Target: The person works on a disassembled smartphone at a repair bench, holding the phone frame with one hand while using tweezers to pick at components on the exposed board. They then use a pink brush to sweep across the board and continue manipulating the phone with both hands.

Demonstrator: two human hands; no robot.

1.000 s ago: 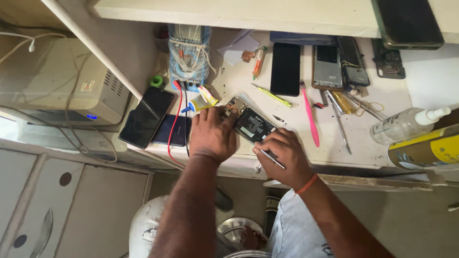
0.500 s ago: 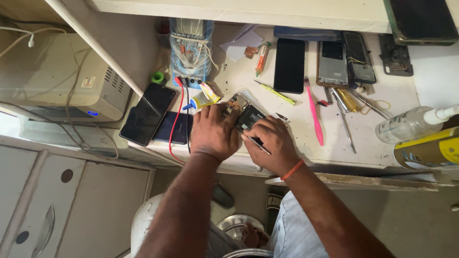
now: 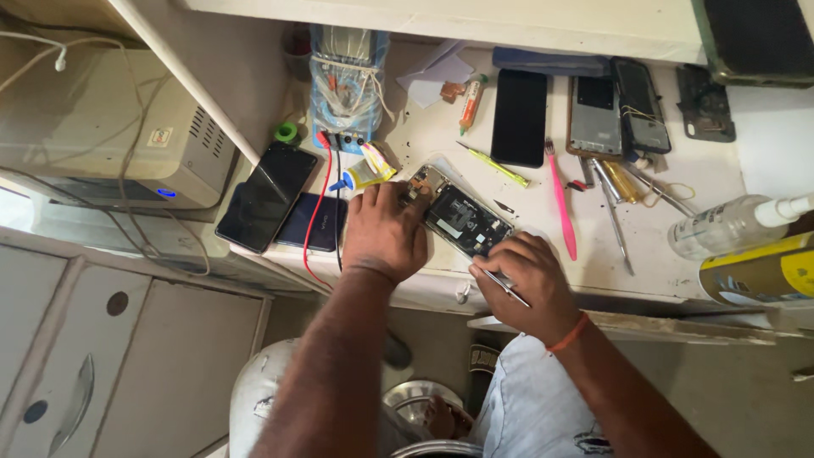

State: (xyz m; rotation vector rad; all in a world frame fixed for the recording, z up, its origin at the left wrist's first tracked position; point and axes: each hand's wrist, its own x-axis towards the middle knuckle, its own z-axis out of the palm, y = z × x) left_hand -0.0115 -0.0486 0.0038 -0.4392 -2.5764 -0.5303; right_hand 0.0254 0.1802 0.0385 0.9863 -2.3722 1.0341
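Workbench (image 3: 678, 280): white, cluttered with phones and tools
Opened phone (image 3: 462, 222): near the front edge, back off, dark innards exposed; light, stiff, fragile, best held by its edges
Left hand (image 3: 386, 233): flat, pressing the phone's top end
Right hand (image 3: 526, 284): pinching a thin metal tool (image 3: 507, 288), probably tweezers
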